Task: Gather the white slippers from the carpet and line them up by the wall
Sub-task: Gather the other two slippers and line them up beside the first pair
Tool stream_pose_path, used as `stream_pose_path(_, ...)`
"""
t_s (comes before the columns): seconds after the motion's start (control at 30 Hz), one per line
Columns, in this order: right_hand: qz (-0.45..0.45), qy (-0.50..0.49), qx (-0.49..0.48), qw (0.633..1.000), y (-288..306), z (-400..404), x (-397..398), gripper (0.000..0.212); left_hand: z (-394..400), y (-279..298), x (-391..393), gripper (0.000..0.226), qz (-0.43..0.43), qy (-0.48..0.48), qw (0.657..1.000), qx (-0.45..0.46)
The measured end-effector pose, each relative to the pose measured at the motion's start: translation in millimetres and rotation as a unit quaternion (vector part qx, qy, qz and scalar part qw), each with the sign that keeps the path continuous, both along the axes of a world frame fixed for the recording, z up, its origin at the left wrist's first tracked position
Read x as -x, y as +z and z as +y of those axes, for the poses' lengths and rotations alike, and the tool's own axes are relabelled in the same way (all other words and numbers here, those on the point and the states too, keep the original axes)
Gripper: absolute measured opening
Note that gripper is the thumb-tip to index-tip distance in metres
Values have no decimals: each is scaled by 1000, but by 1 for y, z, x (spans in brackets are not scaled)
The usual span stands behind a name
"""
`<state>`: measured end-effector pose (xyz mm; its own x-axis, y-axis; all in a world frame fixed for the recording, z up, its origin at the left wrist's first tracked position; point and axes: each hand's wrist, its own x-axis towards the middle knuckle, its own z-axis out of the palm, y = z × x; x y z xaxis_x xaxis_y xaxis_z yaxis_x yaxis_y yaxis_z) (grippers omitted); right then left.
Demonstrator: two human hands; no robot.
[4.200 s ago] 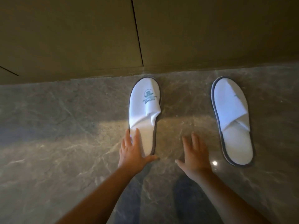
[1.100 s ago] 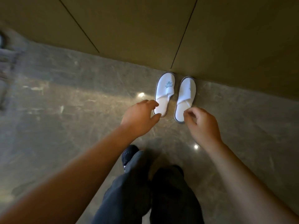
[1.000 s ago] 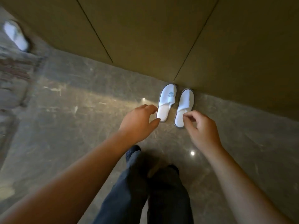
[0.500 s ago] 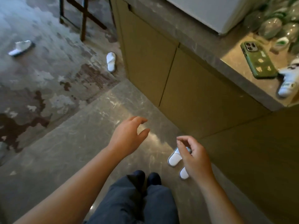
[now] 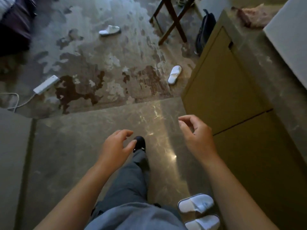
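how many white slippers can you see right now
4: two side by side by the cabinet, one on the carpet near the cabinet's corner, one farther out. Others may be hidden.

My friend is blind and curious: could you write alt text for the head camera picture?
Two empty hands, left and right, reach forward over a marble floor. Two white slippers sit paired beside a tan cabinet, while two more, one near and one far, lie on the patterned carpet ahead.

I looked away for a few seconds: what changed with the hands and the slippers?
Both hands let go of the two slippers they had set side by side against the cabinet. The left hand and right hand now hang empty, and the view has turned toward the carpet. The pair stayed put.
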<state>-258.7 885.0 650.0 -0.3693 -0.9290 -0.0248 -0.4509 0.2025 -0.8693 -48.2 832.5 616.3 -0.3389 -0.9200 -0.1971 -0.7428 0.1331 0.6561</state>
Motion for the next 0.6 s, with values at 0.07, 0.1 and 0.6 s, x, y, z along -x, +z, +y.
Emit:
stream_pose_path(0.07,5,4,-1,1000,-4,-46,8,8,-39,-7,7,32,1,11,1000,-6)
stream_pose_path(0.1,5,6,-7,1000,-6,-69,13,8,-62,-8,12,33,2,12,1000,-9)
stream_pose_path(0.6,-19,-94,-160,983,-32,-315,126,8,-421,32,159,32,17,-59,997,51)
